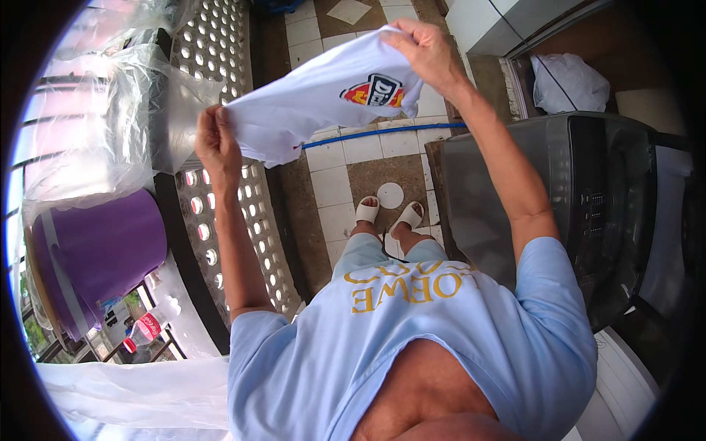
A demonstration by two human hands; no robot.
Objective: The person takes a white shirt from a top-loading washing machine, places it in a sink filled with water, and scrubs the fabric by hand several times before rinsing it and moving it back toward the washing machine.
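A white garment [294, 103] with a red, yellow and dark printed badge is stretched in the air between my two hands. My left hand [218, 140] is closed on its lower left end. My right hand [430, 55] pinches its upper right corner, higher and farther out than the left. The cloth slants up to the right, and its lower edge hangs in loose folds. Whether it is a T-shirt or another kind of top, I cannot tell.
To the right stands a dark grey washing machine [500, 191]. A blue hose [360, 134] crosses the tiled floor [342, 180]. Left are a perforated block wall [209, 51], clear plastic sheeting [95, 132], a purple cloth [110, 242] and a red-labelled bottle [147, 327]. A white bag [570, 82] lies far right.
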